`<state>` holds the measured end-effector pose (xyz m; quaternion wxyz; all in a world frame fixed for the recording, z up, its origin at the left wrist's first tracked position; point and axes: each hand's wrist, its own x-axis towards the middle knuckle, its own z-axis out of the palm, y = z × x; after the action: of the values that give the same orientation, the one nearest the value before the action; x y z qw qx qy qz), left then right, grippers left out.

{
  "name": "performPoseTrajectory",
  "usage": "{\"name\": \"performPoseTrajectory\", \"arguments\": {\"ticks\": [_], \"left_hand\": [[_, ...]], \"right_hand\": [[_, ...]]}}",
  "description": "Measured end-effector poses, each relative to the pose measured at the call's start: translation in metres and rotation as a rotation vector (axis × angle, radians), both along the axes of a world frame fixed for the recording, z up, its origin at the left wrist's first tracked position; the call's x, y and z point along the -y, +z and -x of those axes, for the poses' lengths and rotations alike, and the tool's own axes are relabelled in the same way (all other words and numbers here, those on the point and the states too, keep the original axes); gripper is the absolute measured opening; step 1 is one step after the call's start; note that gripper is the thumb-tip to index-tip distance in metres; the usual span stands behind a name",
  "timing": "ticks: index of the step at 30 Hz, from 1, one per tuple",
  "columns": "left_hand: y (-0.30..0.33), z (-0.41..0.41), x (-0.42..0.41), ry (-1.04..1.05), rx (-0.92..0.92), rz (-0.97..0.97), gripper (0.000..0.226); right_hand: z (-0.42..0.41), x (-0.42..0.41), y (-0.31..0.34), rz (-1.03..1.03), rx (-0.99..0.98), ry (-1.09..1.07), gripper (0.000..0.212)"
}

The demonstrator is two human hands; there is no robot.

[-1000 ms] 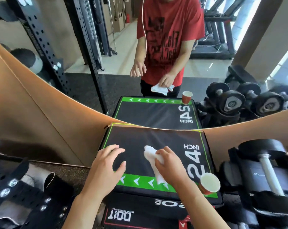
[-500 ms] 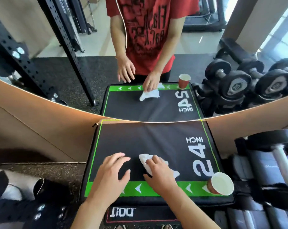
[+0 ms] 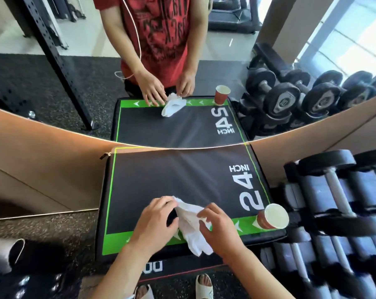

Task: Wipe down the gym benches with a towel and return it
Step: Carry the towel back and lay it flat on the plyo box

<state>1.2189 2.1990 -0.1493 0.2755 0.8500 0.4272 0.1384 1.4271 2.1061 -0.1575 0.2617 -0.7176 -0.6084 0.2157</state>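
Observation:
A black padded gym box (image 3: 161, 175) with a green border and white "24 INCH" lettering stands in front of me, against a mirror. A white towel (image 3: 193, 229) lies crumpled on its near edge and hangs a little over the front. My left hand (image 3: 154, 223) pinches the towel's upper left corner. My right hand (image 3: 220, 228) grips its right side with curled fingers. The mirror shows my reflection (image 3: 161, 39) in a red shirt holding the same towel.
A red paper cup (image 3: 271, 216) stands on the box's near right corner. A rack of black dumbbells (image 3: 334, 212) fills the right side. A black perforated rack post (image 3: 53, 50) shows in the mirror at left. Dark rubber floor (image 3: 64, 234) lies to the left.
My left hand left the box's surface and took hold of the towel. My right hand pulled the towel toward the near edge, and both hands now hold it. The view tilted down.

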Motion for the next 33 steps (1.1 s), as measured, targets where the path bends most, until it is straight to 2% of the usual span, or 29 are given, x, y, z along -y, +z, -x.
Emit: {"name": "performPoseTrajectory", "arguments": {"ticks": [8, 12, 17, 25, 30, 33], "left_hand": [[-0.002, -0.019, 0.010, -0.072, -0.083, -0.005, 0.037], [-0.006, -0.028, 0.011, -0.096, -0.117, 0.012, 0.041], [-0.013, -0.028, 0.008, -0.055, -0.126, 0.025, 0.039], [-0.016, -0.035, 0.011, 0.045, -0.084, -0.007, 0.022], [-0.011, -0.036, 0.012, 0.103, -0.034, -0.053, 0.016], [-0.011, -0.032, 0.015, 0.116, -0.044, -0.060, 0.018]], "right_hand": [[-0.023, -0.008, -0.005, -0.028, -0.069, -0.132, 0.017], [-0.029, -0.013, -0.014, 0.125, -0.145, -0.098, 0.049], [-0.020, -0.021, -0.016, 0.189, -0.217, -0.023, 0.060], [-0.011, -0.023, -0.010, 0.206, -0.206, 0.026, 0.054], [-0.010, -0.028, -0.009, 0.226, -0.145, -0.004, 0.014], [-0.014, -0.031, -0.003, 0.249, -0.124, -0.025, 0.008]]}}
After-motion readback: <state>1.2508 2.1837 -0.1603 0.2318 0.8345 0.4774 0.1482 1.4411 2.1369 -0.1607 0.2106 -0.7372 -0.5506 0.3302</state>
